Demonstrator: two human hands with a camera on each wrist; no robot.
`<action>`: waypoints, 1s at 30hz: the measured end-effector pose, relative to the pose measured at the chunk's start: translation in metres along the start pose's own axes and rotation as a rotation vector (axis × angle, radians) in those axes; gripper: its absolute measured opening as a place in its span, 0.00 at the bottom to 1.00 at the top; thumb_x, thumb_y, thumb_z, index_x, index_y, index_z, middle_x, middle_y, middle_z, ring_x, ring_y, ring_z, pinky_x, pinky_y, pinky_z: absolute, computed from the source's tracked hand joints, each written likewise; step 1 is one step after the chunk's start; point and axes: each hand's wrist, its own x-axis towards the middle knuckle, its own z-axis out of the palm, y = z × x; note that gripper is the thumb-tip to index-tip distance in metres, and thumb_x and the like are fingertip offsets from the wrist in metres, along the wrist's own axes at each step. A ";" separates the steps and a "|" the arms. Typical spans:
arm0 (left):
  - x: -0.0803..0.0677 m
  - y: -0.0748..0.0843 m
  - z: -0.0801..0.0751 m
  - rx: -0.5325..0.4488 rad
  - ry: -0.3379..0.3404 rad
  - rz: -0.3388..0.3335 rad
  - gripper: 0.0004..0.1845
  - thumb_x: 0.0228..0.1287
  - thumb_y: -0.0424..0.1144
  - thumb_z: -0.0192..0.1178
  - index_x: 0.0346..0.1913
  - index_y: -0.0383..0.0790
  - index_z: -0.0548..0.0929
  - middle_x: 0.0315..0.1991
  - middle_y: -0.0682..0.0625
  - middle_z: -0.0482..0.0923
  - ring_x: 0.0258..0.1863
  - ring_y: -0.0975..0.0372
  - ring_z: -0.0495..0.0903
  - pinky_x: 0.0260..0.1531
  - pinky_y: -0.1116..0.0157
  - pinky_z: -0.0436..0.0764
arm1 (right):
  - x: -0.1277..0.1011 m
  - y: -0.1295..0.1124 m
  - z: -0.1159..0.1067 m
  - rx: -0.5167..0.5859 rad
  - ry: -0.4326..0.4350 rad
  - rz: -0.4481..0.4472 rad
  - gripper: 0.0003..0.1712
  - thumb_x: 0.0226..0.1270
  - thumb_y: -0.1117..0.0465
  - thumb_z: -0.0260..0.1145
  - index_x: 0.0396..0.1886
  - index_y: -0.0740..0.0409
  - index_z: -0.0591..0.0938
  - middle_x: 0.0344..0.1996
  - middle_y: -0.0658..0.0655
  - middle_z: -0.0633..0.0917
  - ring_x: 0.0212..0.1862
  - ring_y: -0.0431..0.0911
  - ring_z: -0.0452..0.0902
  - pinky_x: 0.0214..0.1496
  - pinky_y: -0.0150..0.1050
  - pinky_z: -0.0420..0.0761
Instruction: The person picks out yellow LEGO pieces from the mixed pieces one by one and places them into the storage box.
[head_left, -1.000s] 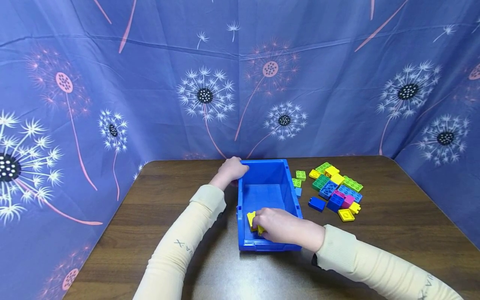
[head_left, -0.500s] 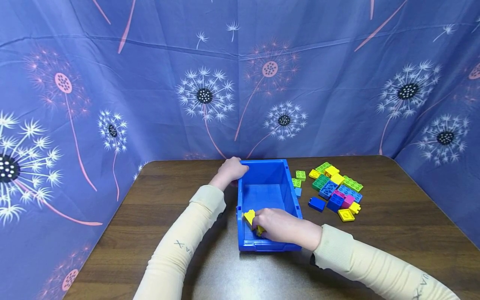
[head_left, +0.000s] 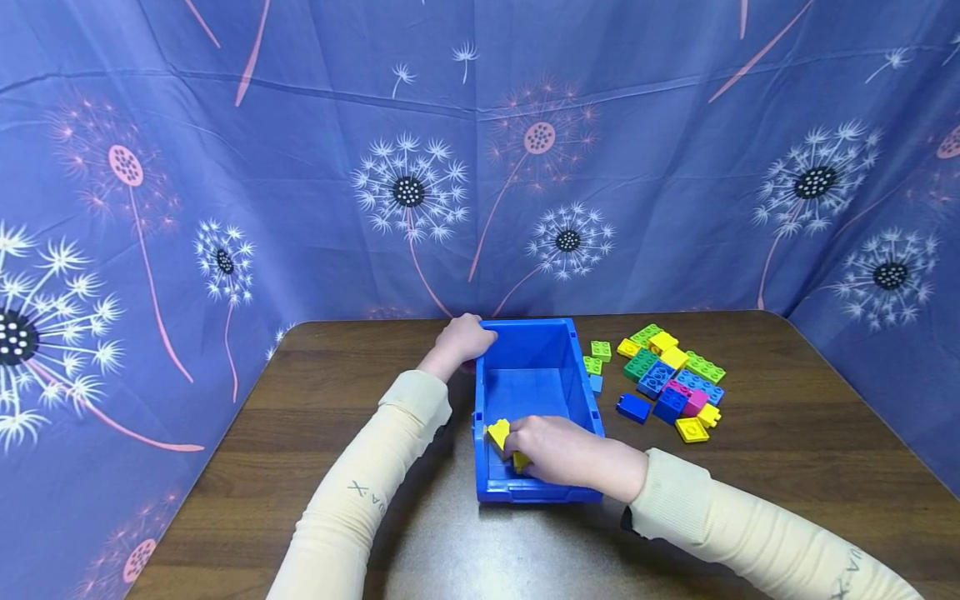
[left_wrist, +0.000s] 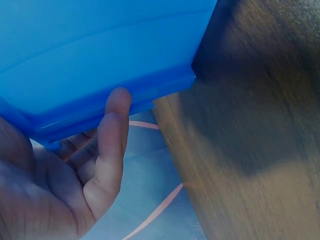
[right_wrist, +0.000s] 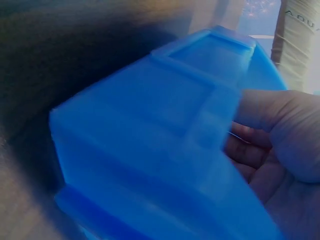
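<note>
A blue plastic bin (head_left: 536, 367) stands on a dark brown wooden table (head_left: 787, 442), near the middle of the table's far half. The right hand (head_left: 558, 450) reaches over the near right part of the bin and is lowered inside it, at the near left corner. Its fingers are curled around yellow bricks (head_left: 501, 437), which stick out to the left of the fingertips, close to the bin's left wall. From the head view it is not possible to tell if the bricks touch the floor of the bin or are held a little above it. In the right wrist view only the blue wall of the bin and the inside of the hand are seen; the bricks are hidden there. The left hand (head_left: 465, 337) holds the far left corner of the bin; its fingers bend over the rim, and in the left wrist view the thumb (left_wrist: 114, 131) lies along the rim's outer edge. To the right of the bin, apart from it, lies a loose pile of bricks (head_left: 671, 379) in green, yellow, blue and pink colours. Two small green bricks (head_left: 596, 357) lie between the pile and the bin's right wall. A blue cloth (head_left: 300, 183) with dandelion pictures hangs behind and beside the table.
</note>
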 end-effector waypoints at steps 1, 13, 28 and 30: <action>0.000 0.000 0.000 0.000 0.000 0.001 0.18 0.66 0.48 0.52 0.48 0.37 0.76 0.31 0.42 0.78 0.23 0.52 0.84 0.24 0.57 0.84 | 0.000 -0.001 -0.002 -0.001 0.002 0.001 0.15 0.52 0.60 0.74 0.42 0.52 0.87 0.41 0.52 0.86 0.44 0.46 0.84 0.46 0.38 0.83; 0.000 0.000 0.000 -0.006 -0.005 -0.009 0.19 0.66 0.49 0.53 0.50 0.37 0.75 0.35 0.42 0.78 0.23 0.53 0.84 0.26 0.57 0.85 | -0.006 -0.008 -0.025 -0.015 0.019 0.046 0.16 0.52 0.60 0.74 0.43 0.53 0.86 0.39 0.52 0.85 0.42 0.44 0.83 0.42 0.37 0.84; 0.001 0.000 0.001 0.008 0.002 -0.020 0.22 0.66 0.49 0.52 0.55 0.37 0.74 0.37 0.41 0.79 0.24 0.52 0.84 0.27 0.56 0.85 | -0.012 -0.010 -0.054 -0.047 0.116 -0.001 0.15 0.52 0.59 0.74 0.42 0.53 0.85 0.36 0.51 0.84 0.39 0.43 0.83 0.38 0.33 0.83; 0.001 0.000 0.001 0.010 0.001 -0.020 0.21 0.66 0.49 0.52 0.53 0.37 0.75 0.36 0.41 0.79 0.24 0.52 0.84 0.27 0.56 0.85 | -0.013 -0.010 -0.058 -0.059 0.124 0.005 0.14 0.53 0.59 0.74 0.41 0.52 0.85 0.36 0.50 0.84 0.39 0.42 0.82 0.38 0.32 0.83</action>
